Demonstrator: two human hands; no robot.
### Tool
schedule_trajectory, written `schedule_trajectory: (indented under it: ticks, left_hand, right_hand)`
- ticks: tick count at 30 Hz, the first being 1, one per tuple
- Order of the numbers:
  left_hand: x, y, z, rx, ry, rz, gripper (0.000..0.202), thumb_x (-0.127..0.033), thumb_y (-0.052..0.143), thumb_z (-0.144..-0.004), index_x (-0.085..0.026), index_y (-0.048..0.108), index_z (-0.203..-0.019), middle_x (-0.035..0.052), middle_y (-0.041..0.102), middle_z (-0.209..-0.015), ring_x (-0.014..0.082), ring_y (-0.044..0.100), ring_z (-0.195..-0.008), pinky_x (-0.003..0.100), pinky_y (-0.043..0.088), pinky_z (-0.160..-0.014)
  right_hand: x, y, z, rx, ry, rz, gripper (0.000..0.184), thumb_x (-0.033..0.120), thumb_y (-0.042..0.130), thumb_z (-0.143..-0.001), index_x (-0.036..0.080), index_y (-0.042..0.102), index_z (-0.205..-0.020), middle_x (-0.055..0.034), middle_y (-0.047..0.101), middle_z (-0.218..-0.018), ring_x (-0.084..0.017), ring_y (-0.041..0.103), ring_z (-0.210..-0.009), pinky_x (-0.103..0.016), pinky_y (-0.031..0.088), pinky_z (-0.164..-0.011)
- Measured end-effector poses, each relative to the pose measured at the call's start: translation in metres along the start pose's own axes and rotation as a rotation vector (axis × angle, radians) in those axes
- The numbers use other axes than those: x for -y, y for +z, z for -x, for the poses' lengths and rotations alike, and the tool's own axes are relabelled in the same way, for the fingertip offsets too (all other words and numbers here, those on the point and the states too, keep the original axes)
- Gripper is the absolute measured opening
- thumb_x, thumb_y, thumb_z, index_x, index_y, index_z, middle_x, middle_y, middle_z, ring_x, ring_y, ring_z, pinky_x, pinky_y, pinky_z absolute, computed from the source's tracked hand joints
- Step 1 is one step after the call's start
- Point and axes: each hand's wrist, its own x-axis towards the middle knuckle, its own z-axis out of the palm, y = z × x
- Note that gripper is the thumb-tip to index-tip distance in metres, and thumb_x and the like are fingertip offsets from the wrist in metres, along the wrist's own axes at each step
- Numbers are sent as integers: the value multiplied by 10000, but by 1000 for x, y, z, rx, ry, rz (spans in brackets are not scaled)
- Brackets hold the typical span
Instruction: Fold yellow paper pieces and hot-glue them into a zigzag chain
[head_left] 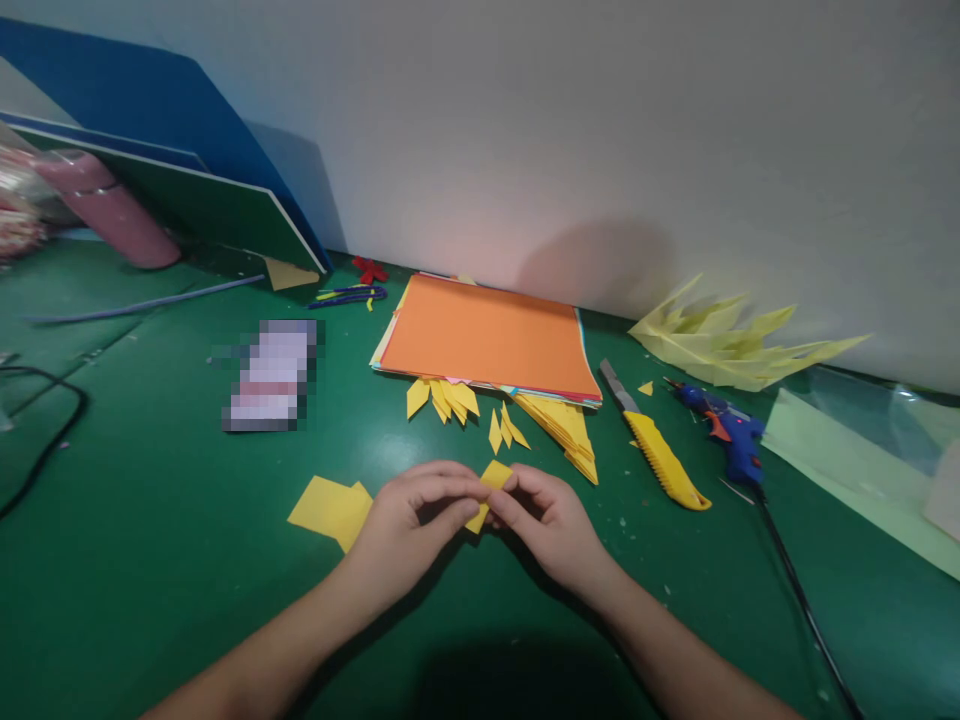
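Observation:
Between my two hands is a small folded piece of yellow paper (496, 473), held up just above the green table. My left hand (420, 515) pinches its left side with thumb and fingers. On the other side, my right hand (551, 515) grips the same paper between thumb and forefinger. Loose yellow paper squares (322, 508) lie beside my left wrist, partly covered by it. Beyond my hands are yellow folded diamonds (444, 400), a few smaller yellow pieces (508, 428) and a fan of yellow folded strips (566, 432).
A stack of coloured paper (487, 330) lies by the wall. To the right are a yellow utility knife (664, 460) with its blade out, a blue glue gun (731, 435) with its cord, and a pale yellow paper shape (742, 345). A pink bottle (112, 210) and boards (165, 200) stand left.

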Motion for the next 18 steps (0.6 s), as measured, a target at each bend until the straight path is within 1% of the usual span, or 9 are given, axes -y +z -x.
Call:
schedule_trajectory:
  ticks: [3, 6, 9, 13, 18]
  left_hand:
    - [-1, 0, 0, 22, -10, 4, 180, -199, 572, -786, -221, 744, -837, 35, 685, -887, 147, 647, -781, 235, 557, -686]
    - [0, 0, 0, 3, 0, 37, 177, -203, 583, -791, -230, 747, -851, 33, 683, -899, 149, 649, -797, 238, 557, -702]
    - [1, 0, 0, -23, 9, 77, 154, -219, 612, -787, -239, 751, -850, 31, 680, -901, 150, 651, -796, 234, 558, -693]
    - [2, 2, 1, -28, 1, 79, 158, -243, 610, -788, -242, 753, -856, 33, 682, -924, 152, 654, -799, 231, 563, -678]
    - [4, 1, 2, -87, 5, -4, 181, -224, 589, -794, -251, 753, -865, 33, 684, -977, 164, 649, -895, 257, 552, -783]
  right_hand:
    - [-1, 0, 0, -10, -33, 37, 346, 485, 572, -818, 204, 535, -620, 4, 602, -582, -135, 567, -561, -250, 459, -555]
    - [0, 0, 0, 17, -33, 38, 343, 474, 543, -841, 204, 537, -630, 6, 608, -581, -131, 562, -553, -243, 447, -546]
    - [0, 1, 1, 54, -57, 97, 345, 457, 527, -855, 202, 556, -625, -1, 618, -592, -132, 560, -562, -240, 435, -553]
    - [0, 2, 2, 66, -54, 125, 335, 442, 514, -865, 201, 566, -638, -13, 639, -620, -140, 572, -583, -243, 434, -569]
    - [2, 2, 2, 117, -40, 129, 306, 402, 493, -871, 202, 561, -651, -17, 647, -641, -135, 554, -578, -235, 409, -553]
